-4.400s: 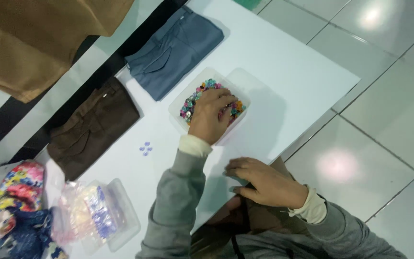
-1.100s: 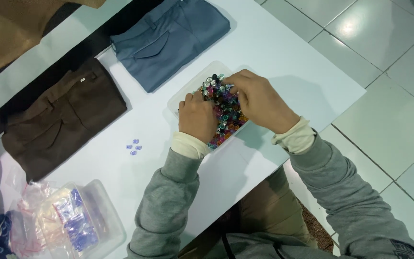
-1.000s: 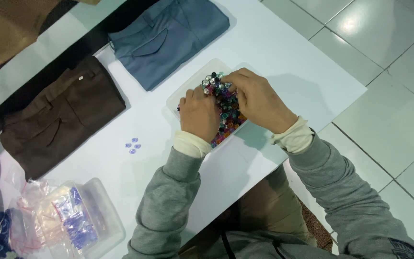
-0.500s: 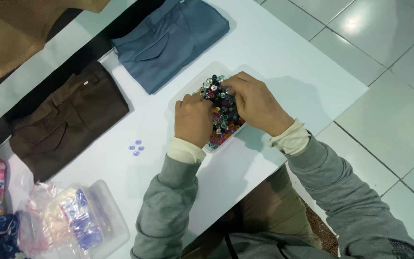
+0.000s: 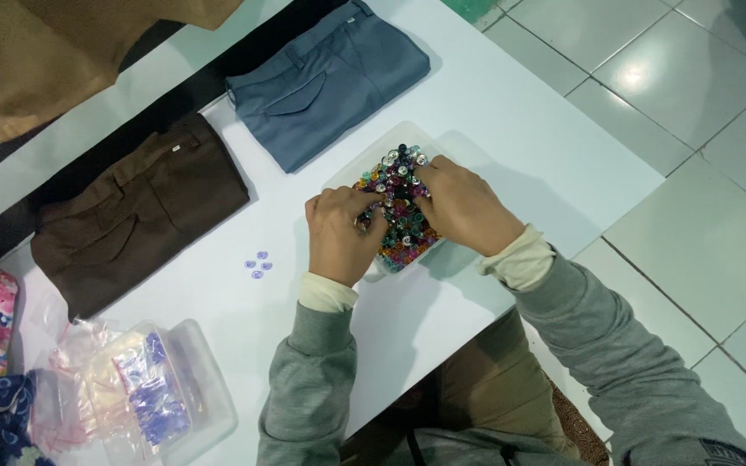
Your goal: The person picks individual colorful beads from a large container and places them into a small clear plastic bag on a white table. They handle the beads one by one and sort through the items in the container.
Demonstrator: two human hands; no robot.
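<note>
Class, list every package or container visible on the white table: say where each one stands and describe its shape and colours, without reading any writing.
Clear plastic tray: table centre, rectangular, heaped with multicoloured beads; left hand and right hand both in it.
Clear lidded box: near left corner, rounded rectangle, holding small bags.
Small clear bags: in and beside that box, purple and pink contents.
No signs or screens.
</note>
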